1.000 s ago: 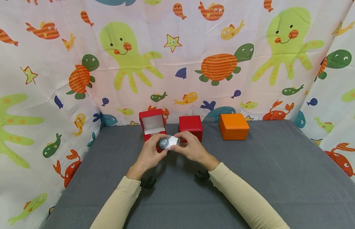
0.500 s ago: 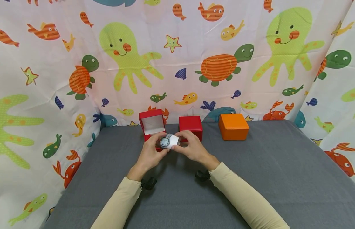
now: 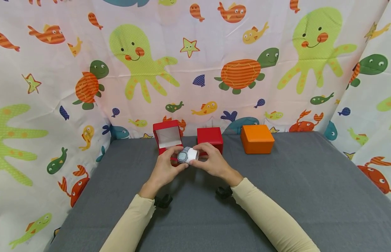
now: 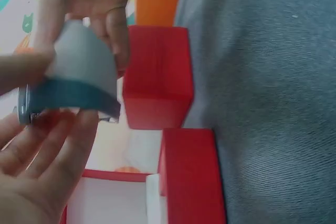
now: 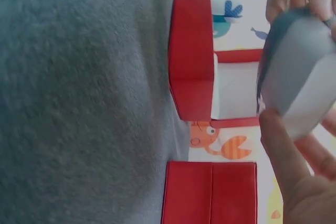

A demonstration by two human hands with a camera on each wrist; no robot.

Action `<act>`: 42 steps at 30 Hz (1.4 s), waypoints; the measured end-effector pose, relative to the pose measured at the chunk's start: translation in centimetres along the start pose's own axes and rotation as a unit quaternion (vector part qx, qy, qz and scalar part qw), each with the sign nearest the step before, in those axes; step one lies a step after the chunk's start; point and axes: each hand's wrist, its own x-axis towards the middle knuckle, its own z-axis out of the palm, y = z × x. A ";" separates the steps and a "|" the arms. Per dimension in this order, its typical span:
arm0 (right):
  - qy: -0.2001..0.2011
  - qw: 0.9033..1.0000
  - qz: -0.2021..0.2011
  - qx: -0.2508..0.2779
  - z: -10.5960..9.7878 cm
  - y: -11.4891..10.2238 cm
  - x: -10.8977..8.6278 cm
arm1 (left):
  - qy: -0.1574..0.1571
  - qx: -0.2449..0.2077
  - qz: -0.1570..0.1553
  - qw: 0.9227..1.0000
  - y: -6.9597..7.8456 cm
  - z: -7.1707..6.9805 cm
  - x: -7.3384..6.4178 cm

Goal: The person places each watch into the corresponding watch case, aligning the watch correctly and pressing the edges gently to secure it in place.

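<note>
A grey wristwatch (image 3: 182,156) with a squarish face is wrapped round a white watch cushion (image 3: 193,154), held up in front of the red boxes. My left hand (image 3: 163,171) grips the watch end between thumb and fingers. From the other side my right hand (image 3: 215,162) pinches the cushion's bare white end. In the left wrist view the strap (image 4: 73,97) crosses the cushion (image 4: 86,59), both blurred. Just behind the left hand stands an open red box (image 3: 166,123), its lid raised and lined white; the left hand hides part of its base.
A closed red box (image 3: 210,135) stands behind the right hand, partly covered by it. Farther right is an orange box (image 3: 257,139), lid down. All stand on a grey cloth (image 3: 302,189), before a hanging sheet (image 3: 211,42) printed with sea animals.
The watch and cushion have shifted slightly right and turned a little, so the watch face shows more fully. Both hands keep their hold; the boxes have not moved.
</note>
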 end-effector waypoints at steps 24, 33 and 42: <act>-0.100 0.992 -0.040 0.059 -2.0 -4.3 -0.3 | -0.149 -0.164 -0.085 0.971 -1.6 -2.6 0.3; -0.141 0.987 -0.007 0.077 -2.3 -3.8 -0.3 | -0.158 -0.186 -0.093 0.965 -1.4 -2.4 0.4; -0.151 0.986 0.009 0.069 -2.6 -3.8 -0.1 | -0.180 -0.179 -0.097 0.962 -0.9 -2.8 0.5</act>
